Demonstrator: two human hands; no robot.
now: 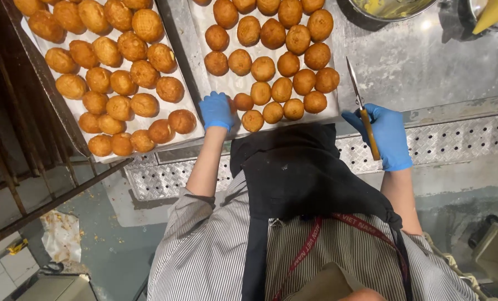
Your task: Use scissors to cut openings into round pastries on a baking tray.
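Note:
My left hand (216,110), in a blue glove, rests at the near edge of a paper-lined tray (222,83) and touches a round golden-brown bun (242,102). Several more such buns (271,67) fill that tray in rows. My right hand (386,136), also in a blue glove, is closed on the wooden handle of a knife (353,82). Its narrow blade points away from me over the metal counter (427,67), to the right of the tray and apart from the buns.
A second tray (35,42) packed with buns sits tilted at the left on a rack of dark bars (54,200). A metal bowl (391,8) with yellow residue and a yellow piping bag (491,14) lie far right. A ribbed steel ledge (455,139) runs along the counter's near edge.

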